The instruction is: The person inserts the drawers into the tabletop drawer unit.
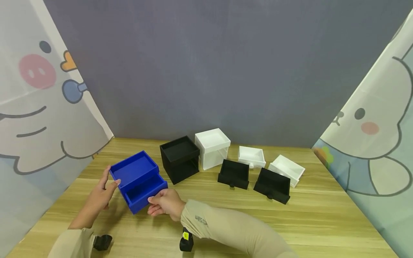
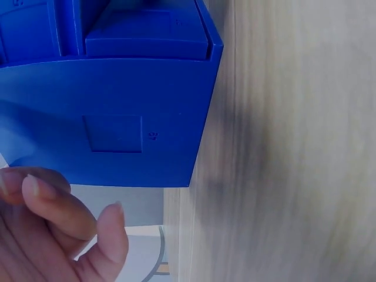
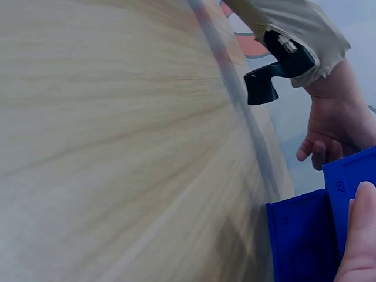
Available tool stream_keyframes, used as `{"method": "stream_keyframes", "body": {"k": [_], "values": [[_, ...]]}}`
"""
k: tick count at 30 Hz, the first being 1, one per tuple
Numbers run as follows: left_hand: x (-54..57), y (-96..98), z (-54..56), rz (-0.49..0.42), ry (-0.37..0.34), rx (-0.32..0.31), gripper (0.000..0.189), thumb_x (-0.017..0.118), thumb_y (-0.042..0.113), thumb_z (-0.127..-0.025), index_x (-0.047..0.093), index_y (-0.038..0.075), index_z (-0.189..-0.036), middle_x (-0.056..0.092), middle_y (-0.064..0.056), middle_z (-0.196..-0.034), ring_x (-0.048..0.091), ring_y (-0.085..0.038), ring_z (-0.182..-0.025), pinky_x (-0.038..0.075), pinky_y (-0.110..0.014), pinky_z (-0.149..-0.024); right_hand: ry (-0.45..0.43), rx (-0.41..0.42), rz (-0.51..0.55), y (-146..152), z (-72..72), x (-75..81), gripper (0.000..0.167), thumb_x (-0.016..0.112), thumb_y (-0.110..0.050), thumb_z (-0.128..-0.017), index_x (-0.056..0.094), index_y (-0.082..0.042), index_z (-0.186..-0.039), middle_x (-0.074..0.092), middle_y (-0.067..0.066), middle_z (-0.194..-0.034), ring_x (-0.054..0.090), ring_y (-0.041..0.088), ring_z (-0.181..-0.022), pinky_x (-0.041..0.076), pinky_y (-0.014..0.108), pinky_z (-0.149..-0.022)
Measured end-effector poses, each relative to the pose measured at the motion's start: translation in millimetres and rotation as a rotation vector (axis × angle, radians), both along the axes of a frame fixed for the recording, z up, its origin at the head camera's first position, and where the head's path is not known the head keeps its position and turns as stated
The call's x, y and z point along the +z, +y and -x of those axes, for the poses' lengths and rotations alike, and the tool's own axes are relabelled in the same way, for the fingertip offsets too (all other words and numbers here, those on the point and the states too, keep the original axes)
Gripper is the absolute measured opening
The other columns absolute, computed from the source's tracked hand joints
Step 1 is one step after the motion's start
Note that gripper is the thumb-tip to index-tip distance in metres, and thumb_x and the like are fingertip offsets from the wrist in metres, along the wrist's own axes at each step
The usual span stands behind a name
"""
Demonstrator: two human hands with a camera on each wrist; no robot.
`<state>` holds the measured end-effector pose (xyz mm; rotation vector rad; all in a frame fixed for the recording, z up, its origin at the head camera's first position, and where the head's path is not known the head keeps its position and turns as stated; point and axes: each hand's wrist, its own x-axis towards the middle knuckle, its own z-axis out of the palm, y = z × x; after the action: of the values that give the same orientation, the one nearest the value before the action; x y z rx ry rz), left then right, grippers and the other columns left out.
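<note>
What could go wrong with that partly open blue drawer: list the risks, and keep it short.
1. The blue drawer is partway out of the blue cabinet, with the right hand at its front; an uneven push or pull might skew and jam it.
2. The left hand is at the cabinet's left side, so a loose hold could let the cabinet turn.
3. The black cabinet stands close by and might get bumped.

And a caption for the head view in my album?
Left hand on the blue box, right hand at its pulled-out drawer.
</note>
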<state>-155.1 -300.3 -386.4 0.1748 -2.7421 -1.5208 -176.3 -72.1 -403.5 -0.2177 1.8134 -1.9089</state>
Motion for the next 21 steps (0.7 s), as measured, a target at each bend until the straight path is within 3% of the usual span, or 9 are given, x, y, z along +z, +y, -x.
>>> {"method": "stream_keyframes", "body": {"k": [5, 11, 14, 15, 18, 19, 20, 21], "values": [[0.7, 0.9, 0.4, -0.011, -0.002, 0.01, 0.079, 0.041, 0.039, -0.101, -0.016, 0.022, -0.152, 0.009, -0.043, -0.145, 0.03, -0.01, -0.041, 0.036, -0.026, -0.041, 0.004, -0.012, -0.019, -3, 2.6, 2.9, 0.014, 0.064, -0.003, -0.09, 0.061, 0.001, -0.077, 0.066, 0.014, -0.067, 0.065, 0.017, -0.056, 0.055, 0.032, -0.059], [1.1, 4.3, 4.3, 0.019, -0.026, 0.004, 0.079, 0.039, 0.045, -0.101, -0.018, 0.024, -0.151, 0.013, -0.04, -0.144, 0.031, -0.013, -0.045, 0.037, -0.028, -0.042, 0.032, -0.012, 0.0, -5, 8.7, 2.0, 0.012, 0.063, -0.002, -0.09, 0.061, 0.002, -0.079, 0.067, 0.015, -0.069, 0.065, 0.017, -0.058, 0.055, 0.032, -0.059], [1.2, 5.8, 6.8, 0.024, -0.039, 0.002, 0.078, 0.037, 0.046, -0.101, -0.019, 0.024, -0.151, 0.007, -0.037, -0.148, 0.048, -0.028, -0.063, 0.044, -0.031, -0.047, 0.032, -0.026, -0.004, -5, 10.2, 2.2, 0.012, 0.063, -0.001, -0.09, 0.061, 0.002, -0.079, 0.067, 0.015, -0.068, 0.065, 0.016, -0.057, 0.055, 0.032, -0.059], [1.0, 5.6, 6.8, 0.023, -0.041, 0.008, 0.078, 0.037, 0.045, -0.101, -0.019, 0.024, -0.151, 0.007, -0.037, -0.149, 0.048, -0.029, -0.064, 0.045, -0.032, -0.047, 0.029, -0.03, -0.006, -6, 9.9, 2.4, 0.012, 0.063, -0.001, -0.09, 0.061, 0.002, -0.078, 0.067, 0.015, -0.068, 0.065, 0.016, -0.057, 0.055, 0.031, -0.059], [1.4, 3.9, 4.6, 0.02, -0.045, 0.023, 0.078, 0.037, 0.044, -0.102, -0.02, 0.025, -0.151, 0.002, -0.037, -0.15, 0.051, -0.044, -0.089, 0.047, -0.035, -0.05, 0.019, -0.036, 0.006, -11, 8.5, 3.2, 0.013, 0.063, -0.001, -0.09, 0.061, 0.001, -0.077, 0.067, 0.016, -0.069, 0.066, 0.017, -0.058, 0.055, 0.031, -0.059], [1.6, 3.0, 3.9, 0.018, -0.046, 0.027, 0.078, 0.038, 0.044, -0.102, -0.02, 0.025, -0.151, 0.003, -0.037, -0.15, 0.052, -0.04, -0.08, 0.046, -0.035, -0.049, 0.016, -0.041, 0.008, -12, 7.7, 3.5, 0.014, 0.063, -0.001, -0.09, 0.06, 0.001, -0.077, 0.067, 0.017, -0.069, 0.066, 0.018, -0.059, 0.055, 0.031, -0.059], [1.8, 2.3, 2.6, 0.019, -0.044, 0.03, 0.078, 0.038, 0.044, -0.101, -0.02, 0.025, -0.15, 0.002, -0.037, -0.15, 0.053, -0.041, -0.085, 0.047, -0.035, -0.049, 0.015, -0.046, 0.008, -14, 6.9, 3.6, 0.014, 0.064, -0.001, -0.09, 0.06, 0.0, -0.076, 0.067, 0.017, -0.069, 0.067, 0.019, -0.059, 0.055, 0.031, -0.058], [1.4, 1.5, 1.4, 0.016, -0.037, 0.036, 0.078, 0.039, 0.043, -0.101, -0.019, 0.025, -0.151, 0.003, -0.038, -0.15, 0.052, -0.033, -0.072, 0.045, -0.033, -0.046, 0.015, -0.051, 0.01, -16, 6.0, 3.9, 0.014, 0.064, -0.001, -0.09, 0.06, 0.0, -0.076, 0.067, 0.018, -0.069, 0.067, 0.019, -0.06, 0.055, 0.031, -0.058]]}}
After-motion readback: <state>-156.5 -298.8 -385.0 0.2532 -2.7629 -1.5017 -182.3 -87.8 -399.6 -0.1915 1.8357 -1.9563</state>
